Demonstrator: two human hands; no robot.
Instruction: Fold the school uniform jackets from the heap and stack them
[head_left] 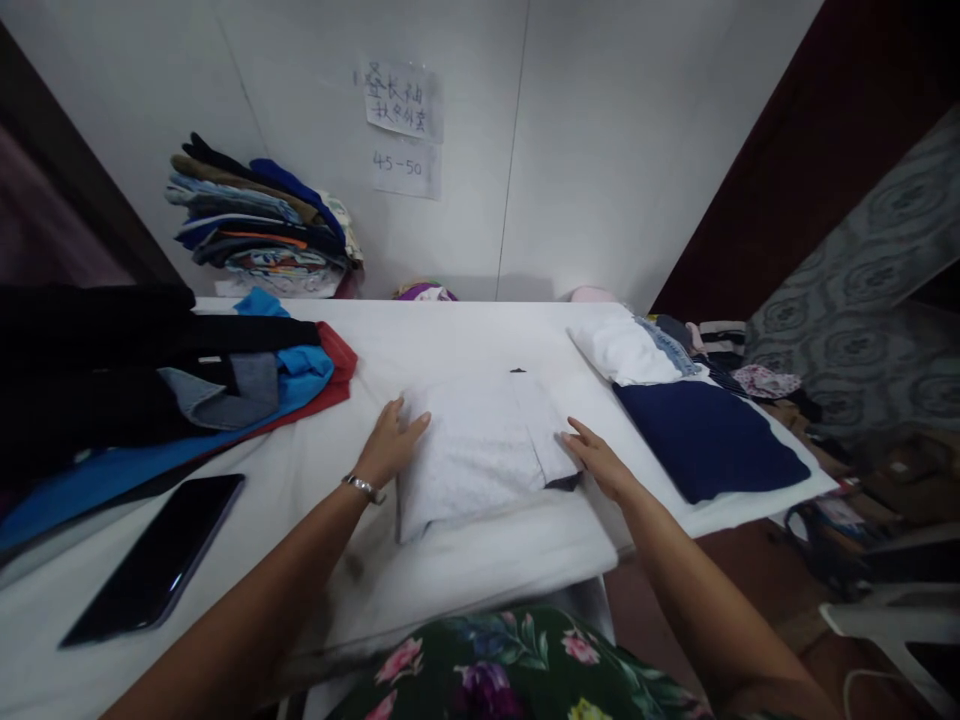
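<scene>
A folded white garment [472, 450] lies flat on the white-covered table in front of me, with a dark patch showing at its lower right corner. My left hand [391, 442] rests at its left edge, the thumb stretched out over the cloth and the fingers extended. At the opposite edge is my right hand [598, 458], fingers spread and touching or just beside the cloth. Neither hand grips anything. A small dark mark [517, 371] shows at the garment's far edge.
Loose dark, blue and red clothes [247, 390] heap up on the left, near a phone [157, 560]. Behind them stands a stack of folded clothes [259, 215]. To the right lie a folded navy garment [709, 440] and a white one [626, 348]. Handwritten papers [405, 125] hang on the wall.
</scene>
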